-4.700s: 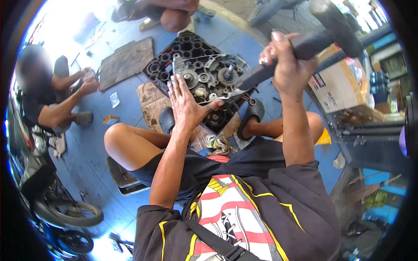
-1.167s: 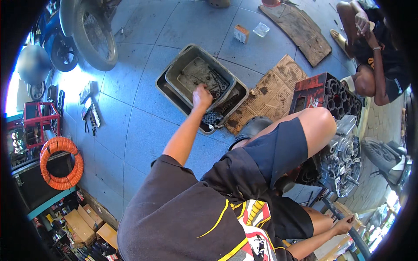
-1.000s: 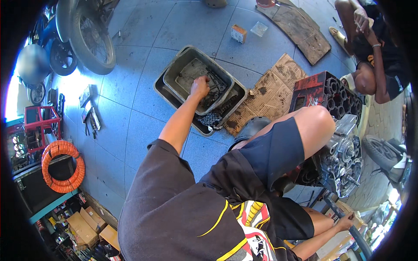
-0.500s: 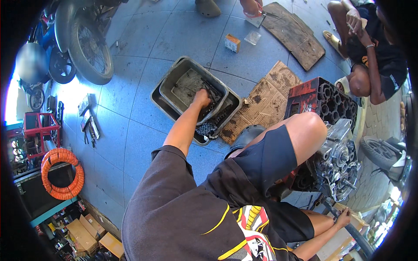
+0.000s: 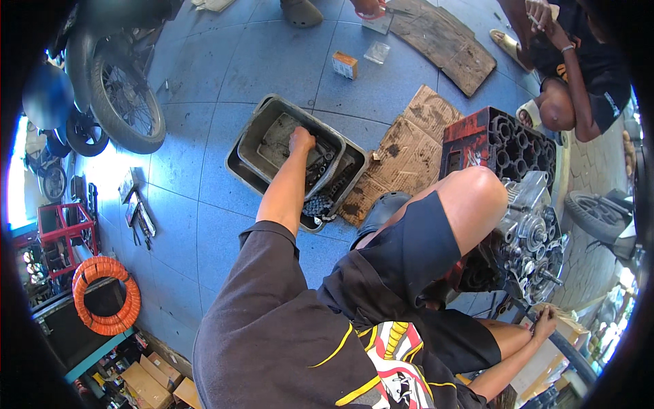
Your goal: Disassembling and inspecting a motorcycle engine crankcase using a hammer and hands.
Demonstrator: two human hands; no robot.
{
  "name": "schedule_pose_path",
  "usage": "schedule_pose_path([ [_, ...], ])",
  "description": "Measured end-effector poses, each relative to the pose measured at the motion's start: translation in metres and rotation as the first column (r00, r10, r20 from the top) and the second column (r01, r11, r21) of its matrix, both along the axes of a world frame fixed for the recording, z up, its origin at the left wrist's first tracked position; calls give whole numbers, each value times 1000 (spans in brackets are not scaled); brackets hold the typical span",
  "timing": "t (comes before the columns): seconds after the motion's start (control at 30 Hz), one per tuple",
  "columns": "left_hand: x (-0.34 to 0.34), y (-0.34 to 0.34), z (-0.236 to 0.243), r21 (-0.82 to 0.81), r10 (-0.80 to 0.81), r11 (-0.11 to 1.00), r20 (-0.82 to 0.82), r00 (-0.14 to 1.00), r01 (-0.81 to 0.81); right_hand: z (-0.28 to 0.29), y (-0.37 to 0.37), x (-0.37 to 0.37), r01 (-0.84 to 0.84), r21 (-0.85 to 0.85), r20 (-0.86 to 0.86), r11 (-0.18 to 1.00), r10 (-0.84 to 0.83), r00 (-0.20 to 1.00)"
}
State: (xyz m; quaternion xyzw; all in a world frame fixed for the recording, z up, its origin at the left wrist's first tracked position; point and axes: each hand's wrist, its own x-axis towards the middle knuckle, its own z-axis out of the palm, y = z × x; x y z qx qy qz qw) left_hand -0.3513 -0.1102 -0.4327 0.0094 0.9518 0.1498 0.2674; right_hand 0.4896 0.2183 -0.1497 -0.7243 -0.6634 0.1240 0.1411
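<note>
My left hand (image 5: 302,140) is inside a grey plastic bin (image 5: 262,112), its fingers curled toward the bin's floor. Whatever those fingers may hold is hidden. Dark metal parts (image 5: 320,165) lie beside the hand in the bin. This bin rests in a larger grey tub (image 5: 235,167), where a chain-like part (image 5: 317,205) shows at the near end. At lower right, my right hand (image 5: 544,324) is closed beside a dark bar (image 5: 569,354); its grip is too small to make out. A bare metal engine (image 5: 535,235) stands near my right knee.
A red and black crate (image 5: 470,140) stands by the engine. Stained cardboard (image 5: 409,157) lies right of the tub. A small orange box (image 5: 345,65) is farther off. A co-worker (image 5: 579,82) crouches at right; another person's hand (image 5: 368,7) holds scissors. A motorcycle wheel (image 5: 127,95) stands at left.
My left hand has moved away from the metal parts toward the bin's far side. My right hand has stayed by the bar. The view has shifted slightly.
</note>
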Motion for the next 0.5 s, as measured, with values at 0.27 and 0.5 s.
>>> schedule_pose_path([
  [0.27,17,-47,9,696,209,718,-226,951,7,15,-2,-36,80,125,-132,989,-64,989],
  [0.5,121,1,247,885,52,207,-435,899,417,101,-94,-195,-25,533,-236,846,176,956],
])
